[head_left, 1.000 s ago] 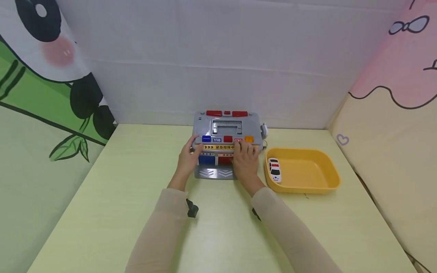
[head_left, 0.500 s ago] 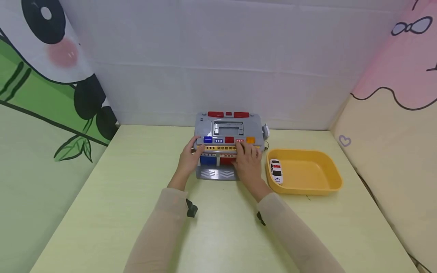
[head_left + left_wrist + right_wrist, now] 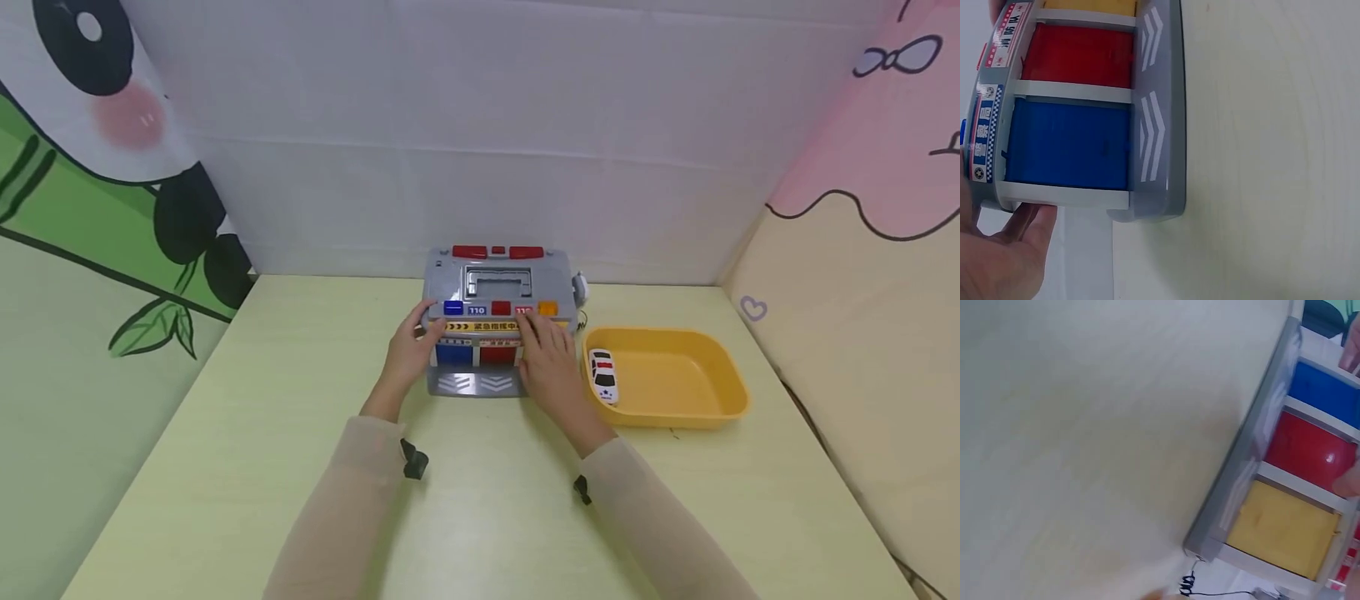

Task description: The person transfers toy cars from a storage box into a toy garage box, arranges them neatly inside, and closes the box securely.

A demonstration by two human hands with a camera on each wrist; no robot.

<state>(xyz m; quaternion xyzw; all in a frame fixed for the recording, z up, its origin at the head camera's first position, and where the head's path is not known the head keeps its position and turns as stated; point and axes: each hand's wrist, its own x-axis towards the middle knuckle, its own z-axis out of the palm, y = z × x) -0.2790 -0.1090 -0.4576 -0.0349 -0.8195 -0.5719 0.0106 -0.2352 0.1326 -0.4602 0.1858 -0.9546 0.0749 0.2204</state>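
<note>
A grey toy garage [image 3: 442, 279] stands at the back of the table, with a folded carry handle and coloured buttons on top. Its front has a blue door [image 3: 1069, 144], a red door [image 3: 1079, 56] and a yellow door [image 3: 1285, 528], all down, above a grey ramp [image 3: 476, 383] with white arrows. My left hand [image 3: 403, 362] grips the garage's left side, fingers behind the side wall. The right hand [image 3: 555, 371] lies over the front right part, fingertips on the upper front edge. In the right wrist view, a fingertip [image 3: 1349, 481] is at the red door's edge.
Right of the garage sits a yellow tray [image 3: 675, 379] with a white toy police car [image 3: 603, 377] along its left wall. A white handset-like piece [image 3: 581, 288] hangs on the garage's right side with a coiled cord [image 3: 1187, 584]. A white cloth backdrop [image 3: 480, 192] rises behind.
My right hand has shifted slightly right and straightened, uncovering more of the red door. The left hand keeps its grip, and the garage stays in place.
</note>
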